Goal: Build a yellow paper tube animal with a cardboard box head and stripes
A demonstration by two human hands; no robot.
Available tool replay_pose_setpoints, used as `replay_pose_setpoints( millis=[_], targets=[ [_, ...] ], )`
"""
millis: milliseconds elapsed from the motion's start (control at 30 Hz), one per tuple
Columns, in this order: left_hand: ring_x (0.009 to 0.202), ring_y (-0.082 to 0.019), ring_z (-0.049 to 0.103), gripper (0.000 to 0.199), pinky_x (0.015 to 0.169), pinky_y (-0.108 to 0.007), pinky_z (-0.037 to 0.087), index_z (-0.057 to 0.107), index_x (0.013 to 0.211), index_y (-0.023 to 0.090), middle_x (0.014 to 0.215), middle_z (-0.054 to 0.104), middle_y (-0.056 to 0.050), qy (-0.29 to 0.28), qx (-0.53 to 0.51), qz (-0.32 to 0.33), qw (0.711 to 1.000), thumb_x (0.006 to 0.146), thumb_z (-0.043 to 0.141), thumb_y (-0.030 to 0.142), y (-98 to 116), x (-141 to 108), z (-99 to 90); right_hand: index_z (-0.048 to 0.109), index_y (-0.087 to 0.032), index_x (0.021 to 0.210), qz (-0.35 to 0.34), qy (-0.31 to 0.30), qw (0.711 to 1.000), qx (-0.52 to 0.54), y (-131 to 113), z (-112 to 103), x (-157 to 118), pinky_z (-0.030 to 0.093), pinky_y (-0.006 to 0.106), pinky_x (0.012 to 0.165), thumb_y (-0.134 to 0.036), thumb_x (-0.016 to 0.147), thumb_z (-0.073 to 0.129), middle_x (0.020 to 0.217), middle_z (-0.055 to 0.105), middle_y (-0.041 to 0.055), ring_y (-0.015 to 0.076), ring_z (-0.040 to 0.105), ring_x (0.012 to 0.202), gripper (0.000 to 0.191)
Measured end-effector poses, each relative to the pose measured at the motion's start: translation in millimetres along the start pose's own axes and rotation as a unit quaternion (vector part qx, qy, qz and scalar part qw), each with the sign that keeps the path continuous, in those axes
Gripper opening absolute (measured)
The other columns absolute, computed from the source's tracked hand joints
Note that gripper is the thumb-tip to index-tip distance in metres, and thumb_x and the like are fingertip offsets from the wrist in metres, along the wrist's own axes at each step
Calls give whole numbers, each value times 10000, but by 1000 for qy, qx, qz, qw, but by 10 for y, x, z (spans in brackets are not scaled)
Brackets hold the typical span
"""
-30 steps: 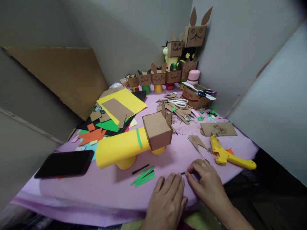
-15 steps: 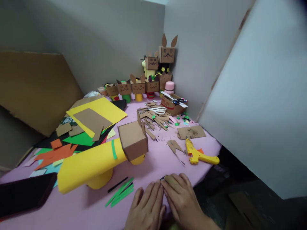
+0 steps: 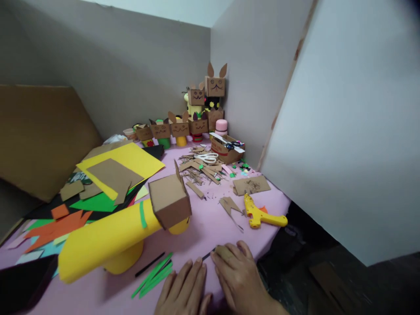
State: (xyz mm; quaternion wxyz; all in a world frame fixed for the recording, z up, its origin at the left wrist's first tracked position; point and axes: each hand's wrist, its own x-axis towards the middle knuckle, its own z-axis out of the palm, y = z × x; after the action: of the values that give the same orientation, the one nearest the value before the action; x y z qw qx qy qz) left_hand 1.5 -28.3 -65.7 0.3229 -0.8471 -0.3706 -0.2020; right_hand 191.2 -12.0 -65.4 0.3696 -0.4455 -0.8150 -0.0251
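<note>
A thin black paper strip point(image 3: 209, 253) shows between the fingertips of my two hands, close to the table's front edge. My left hand point(image 3: 183, 286) lies flat with its fingers stretched out, fingertips at the strip's near end. With its fingers bent and pressed together, my right hand point(image 3: 238, 275) pins the strip's other end, which its fingers hide. Left of my hands lie several green paper strips point(image 3: 152, 275) and another black strip point(image 3: 150, 264). Behind them stands a yellow paper tube figure point(image 3: 108, 238) with a cardboard box head point(image 3: 170, 199) and a green band.
A yellow glue gun point(image 3: 264, 214) lies near the right edge, by a folded cardboard piece point(image 3: 252, 185). White scissors point(image 3: 206, 157) rest on cardboard scraps. Box-headed figures point(image 3: 180, 127) line the back beside a small carton point(image 3: 226, 151). Coloured sheets point(image 3: 123, 164) cover the left side.
My hands have moved apart, and more of the black strip shows between them. The camera view has shifted, so the scene sits further left and the back items lower.
</note>
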Motion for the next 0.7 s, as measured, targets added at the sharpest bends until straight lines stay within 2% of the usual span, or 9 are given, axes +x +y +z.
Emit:
replay_pose_setpoints(
  millis=[67, 200, 367, 467, 700],
  targets=[
    [949, -186, 628, 301, 844, -343, 398, 662, 1055, 206, 1049, 730, -7, -11, -12, -24, 1000, 909, 415, 297, 10, 19, -101, 603, -244, 1148, 25, -32, 999, 21, -21, -34, -35, 303, 397, 928, -122, 858, 519, 1077, 718, 6, 204, 589, 955, 326],
    [977, -181, 627, 297, 871, -333, 388, 627, 1097, 181, 1080, 719, -34, -16, -26, -61, 998, 913, 407, 259, 75, 95, -192, 621, -240, 1130, 38, -38, 998, 34, -41, -64, -53, 307, 405, 918, -89, 849, 508, 1059, 724, 15, 215, 595, 946, 339],
    [969, -170, 637, 312, 872, -312, 414, 611, 1116, 159, 1078, 716, -36, -22, -72, -73, 994, 940, 383, 278, 208, 167, -108, 626, -211, 1118, 29, -49, 998, 20, -41, -84, -27, 289, 409, 925, -84, 855, 487, 1058, 726, 38, 222, 600, 952, 324],
    [960, -176, 644, 351, 862, -299, 441, 605, 1112, 114, 1056, 715, -75, -21, -80, -78, 994, 955, 353, 300, 254, 159, -60, 621, -209, 1127, 28, -59, 997, 28, -44, -116, -12, 289, 407, 909, -67, 859, 464, 1053, 724, 45, 223, 597, 940, 342],
    [984, -184, 637, 384, 877, -302, 460, 565, 1163, 93, 1074, 703, -100, -13, -75, -86, 993, 957, 343, 329, 285, 116, -38, 630, -246, 1114, 49, -124, 991, 22, -54, -157, 16, 315, 424, 874, -54, 826, 501, 1072, 697, 59, 244, 584, 951, 369]
  ],
)
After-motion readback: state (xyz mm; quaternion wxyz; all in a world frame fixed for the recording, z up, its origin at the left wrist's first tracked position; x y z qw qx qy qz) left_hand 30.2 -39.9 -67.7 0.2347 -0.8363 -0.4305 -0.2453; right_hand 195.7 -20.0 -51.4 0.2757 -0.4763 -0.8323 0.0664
